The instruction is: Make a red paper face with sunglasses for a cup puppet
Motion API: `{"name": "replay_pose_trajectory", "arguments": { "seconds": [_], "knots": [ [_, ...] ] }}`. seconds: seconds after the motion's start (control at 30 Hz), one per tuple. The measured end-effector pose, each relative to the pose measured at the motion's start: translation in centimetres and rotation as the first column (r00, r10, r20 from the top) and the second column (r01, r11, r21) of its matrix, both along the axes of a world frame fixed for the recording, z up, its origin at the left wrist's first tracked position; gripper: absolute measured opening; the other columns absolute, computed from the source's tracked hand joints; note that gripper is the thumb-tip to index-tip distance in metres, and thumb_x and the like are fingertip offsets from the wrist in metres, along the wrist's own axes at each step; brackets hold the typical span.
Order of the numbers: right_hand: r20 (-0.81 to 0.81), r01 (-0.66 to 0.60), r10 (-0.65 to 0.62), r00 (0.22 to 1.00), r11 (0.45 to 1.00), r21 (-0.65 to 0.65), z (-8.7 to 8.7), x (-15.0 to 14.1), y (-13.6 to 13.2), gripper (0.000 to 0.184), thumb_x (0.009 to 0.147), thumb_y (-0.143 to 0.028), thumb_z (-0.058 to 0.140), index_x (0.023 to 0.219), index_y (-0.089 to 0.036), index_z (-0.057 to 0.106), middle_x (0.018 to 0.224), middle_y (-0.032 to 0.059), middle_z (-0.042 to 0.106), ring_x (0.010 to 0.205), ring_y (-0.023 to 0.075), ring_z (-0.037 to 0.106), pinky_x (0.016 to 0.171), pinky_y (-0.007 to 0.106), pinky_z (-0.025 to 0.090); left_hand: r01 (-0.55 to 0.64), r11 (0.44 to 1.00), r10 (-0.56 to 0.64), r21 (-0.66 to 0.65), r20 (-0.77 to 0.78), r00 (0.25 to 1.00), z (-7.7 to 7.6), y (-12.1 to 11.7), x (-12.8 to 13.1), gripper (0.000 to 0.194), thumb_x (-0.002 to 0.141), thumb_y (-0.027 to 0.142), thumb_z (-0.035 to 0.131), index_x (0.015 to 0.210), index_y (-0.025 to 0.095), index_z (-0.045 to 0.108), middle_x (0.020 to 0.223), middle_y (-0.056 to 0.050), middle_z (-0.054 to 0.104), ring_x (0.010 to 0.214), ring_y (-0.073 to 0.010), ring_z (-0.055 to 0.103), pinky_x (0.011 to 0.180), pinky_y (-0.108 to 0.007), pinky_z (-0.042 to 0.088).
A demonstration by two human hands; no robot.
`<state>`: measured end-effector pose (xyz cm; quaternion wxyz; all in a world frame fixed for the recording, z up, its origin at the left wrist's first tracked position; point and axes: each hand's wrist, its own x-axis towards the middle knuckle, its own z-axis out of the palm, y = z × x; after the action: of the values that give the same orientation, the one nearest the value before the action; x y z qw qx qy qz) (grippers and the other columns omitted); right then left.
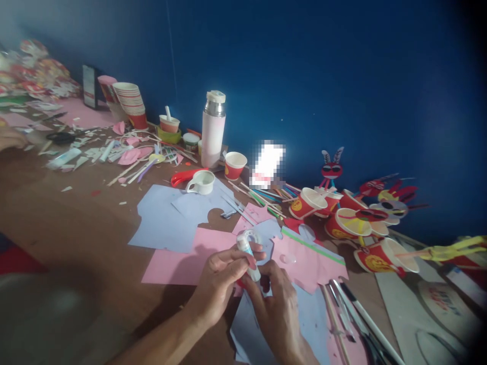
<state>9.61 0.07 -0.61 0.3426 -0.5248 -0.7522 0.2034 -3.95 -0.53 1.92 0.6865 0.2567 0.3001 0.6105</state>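
My left hand (218, 276) is closed around a small white tube (243, 244) with a bluish label, above the pink and pale blue paper. A pale curved loop shows at the tube's top; whether it belongs to the tube is unclear. The fingers of my right hand (276, 299) are bent in at the tube's lower end. Small red bits show between the fingertips, partly hidden. Under and around the hands lie pink paper (182, 261), blue paper (160, 218) and a pink sheet with a green strip (304, 256).
Behind stand a flask (213, 132), a red paper cup (235, 166) and a white tape ring (201, 182). Red cups with paper figures (348, 223) line the right. Scissors and brushes (353, 309) lie at front right. Paper scraps and stacked cups (131, 104) fill the left; another person's hand (11, 134) rests there.
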Motion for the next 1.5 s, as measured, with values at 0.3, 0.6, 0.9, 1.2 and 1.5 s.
{"name": "replay_pose_trajectory", "arguments": {
  "seconds": [0.3, 0.6, 0.9, 1.2, 1.5],
  "knots": [
    [0.165, -0.054, 0.057, 0.985, 0.998, -0.02, 3.3, 4.8, 3.4, 0.016, 0.089, -0.033, 0.049, 0.093, -0.021, 0.06, 0.073, 0.0006, 0.058, 0.068, 0.0171, 0.054, 0.066, 0.029, 0.041, 0.037, 0.996, -0.02, 0.086, -0.195, 0.981, -0.9, -0.2, -1.1, 0.013, 0.084, 0.026, 0.06, 0.081, 0.019, 0.07, 0.115, -0.006, 0.06, 0.107, -0.0243, 0.055, 0.089, -0.032, 0.042],
    [0.228, -0.015, 0.068, 0.971, 0.974, -0.227, 1.0, 8.4, 6.9, 0.022, 0.079, -0.023, 0.056, 0.098, -0.022, 0.066, 0.098, 0.0063, 0.064, 0.087, 0.0242, 0.059, 0.076, 0.037, 0.042, 0.33, 0.943, -0.288, 0.033, -0.416, 0.863, -0.1, -0.4, -1.8, 0.015, 0.084, 0.028, 0.057, 0.077, 0.018, 0.067, 0.11, -0.007, 0.053, 0.086, -0.0166, 0.052, 0.069, -0.027, 0.042],
    [-0.129, -0.221, 0.181, 0.975, 0.849, -0.48, 3.4, 7.4, 4.6, 0.026, 0.085, -0.036, 0.054, 0.104, -0.019, 0.06, 0.088, 0.0035, 0.069, 0.077, 0.0156, 0.063, 0.065, 0.025, 0.05, 0.494, 0.863, -0.453, -0.106, -0.595, 0.664, -0.8, -0.4, -1.7, 0.018, 0.081, 0.027, 0.056, 0.076, 0.016, 0.07, 0.069, -0.001, 0.055, 0.056, -0.0101, 0.043, 0.053, -0.022, 0.031],
    [-0.263, -0.332, 0.227, 0.938, 0.814, -0.478, 4.3, 6.3, 3.2, 0.018, 0.085, -0.026, 0.06, 0.102, -0.026, 0.066, 0.093, -0.0006, 0.07, 0.082, 0.0134, 0.062, 0.075, 0.023, 0.048, 0.51, 0.856, -0.44, -0.089, -0.641, 0.628, -0.5, -0.2, -1.4, 0.019, 0.079, 0.025, 0.056, 0.074, 0.016, 0.071, 0.074, -0.003, 0.06, 0.069, -0.0146, 0.053, 0.059, -0.023, 0.037],
    [-0.036, -0.402, 0.426, 0.904, 0.818, -0.41, 5.9, 5.0, 2.6, 0.018, 0.084, -0.018, 0.061, 0.099, -0.026, 0.067, 0.091, -0.0037, 0.07, 0.081, 0.0107, 0.062, 0.073, 0.018, 0.046, 0.594, 0.798, -0.496, -0.101, -0.668, 0.554, 0.3, 0.2, -1.9, 0.016, 0.078, 0.018, 0.056, 0.076, 0.015, 0.072, 0.075, -0.001, 0.06, 0.066, -0.0107, 0.05, 0.06, -0.021, 0.036]
  ]
}}
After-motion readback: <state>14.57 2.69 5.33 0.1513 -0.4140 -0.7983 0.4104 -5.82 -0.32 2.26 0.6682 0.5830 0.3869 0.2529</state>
